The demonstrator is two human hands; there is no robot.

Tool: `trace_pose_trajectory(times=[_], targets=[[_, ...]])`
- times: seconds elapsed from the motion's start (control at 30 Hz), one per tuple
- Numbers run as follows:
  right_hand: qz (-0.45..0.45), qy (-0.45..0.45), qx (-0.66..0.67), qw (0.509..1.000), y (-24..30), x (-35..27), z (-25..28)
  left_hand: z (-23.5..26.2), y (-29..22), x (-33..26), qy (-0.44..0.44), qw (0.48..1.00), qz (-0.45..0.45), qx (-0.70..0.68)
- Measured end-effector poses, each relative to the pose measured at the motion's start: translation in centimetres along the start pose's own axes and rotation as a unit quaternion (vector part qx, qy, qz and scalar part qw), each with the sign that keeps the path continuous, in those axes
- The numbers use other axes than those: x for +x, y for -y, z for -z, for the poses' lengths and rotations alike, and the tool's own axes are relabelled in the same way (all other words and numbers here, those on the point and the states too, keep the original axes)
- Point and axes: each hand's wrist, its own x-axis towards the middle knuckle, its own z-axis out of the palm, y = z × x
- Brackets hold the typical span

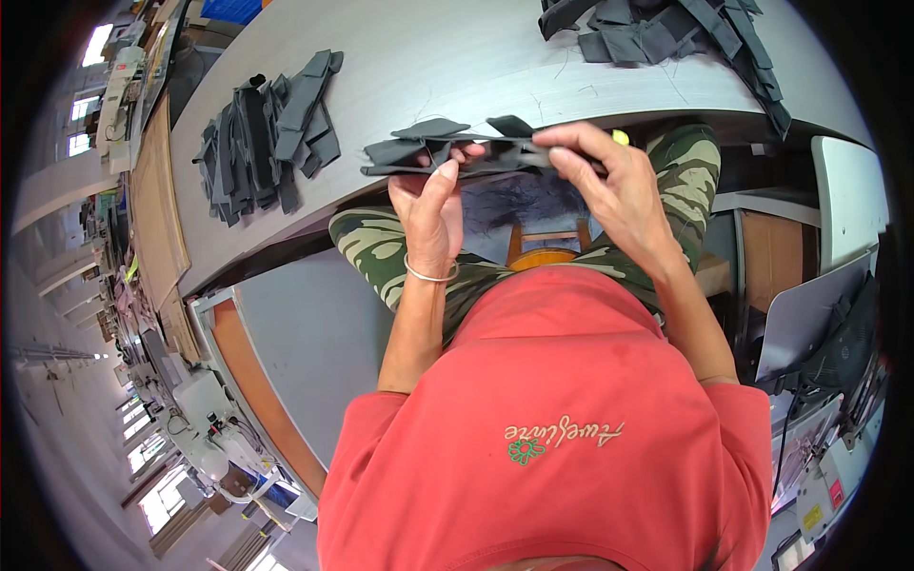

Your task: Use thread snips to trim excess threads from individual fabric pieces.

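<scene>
Dark grey fabric strips [409,152] stretch between my two hands, just off the near edge of the table and above my lap. My left hand [433,205] is closed around the strips from below, with the thumb on top and fingertips showing through a gap. At their right end, my right hand [614,186] pinches the fabric between thumb and fingers. Something small and yellow [621,137] shows beside the right hand's knuckles; what it is I cannot make out.
On the pale table [447,67] a pile of grey fabric strips [267,138] lies at the left and another strip pile [666,33] at the far right. Loose threads are scattered between. A stool [547,255] stands under the table edge. Sewing machines [205,419] line the left.
</scene>
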Motion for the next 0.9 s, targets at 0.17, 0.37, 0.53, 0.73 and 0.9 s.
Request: trace_pose_trajectory(times=[0.17,0.37,0.53,0.73,0.9], targets=[[-0.025,0.014,0.007,1.0,-0.9,-0.5,-0.9,-0.9,-0.1,-0.4,0.008,0.998,-0.06,0.011],[0.115,-0.031,-0.146,0.982,-1.0,-0.2,-2.4,-1.1,-0.1,-0.8,0.038,0.989,-0.089,0.111],[0.137,-0.035,-0.211,0.967,-1.3,-0.1,-3.6,-1.2,-0.1,-0.9,0.036,0.99,-0.085,0.104],[0.147,-0.042,-0.275,0.949,-1.4,0.5,-4.2,-1.2,0.1,-0.7,0.045,0.99,-0.091,0.101],[0.13,-0.037,-0.285,0.949,-1.3,0.6,-4.3,-1.3,0.0,-0.7,0.04,0.991,-0.081,0.102]])
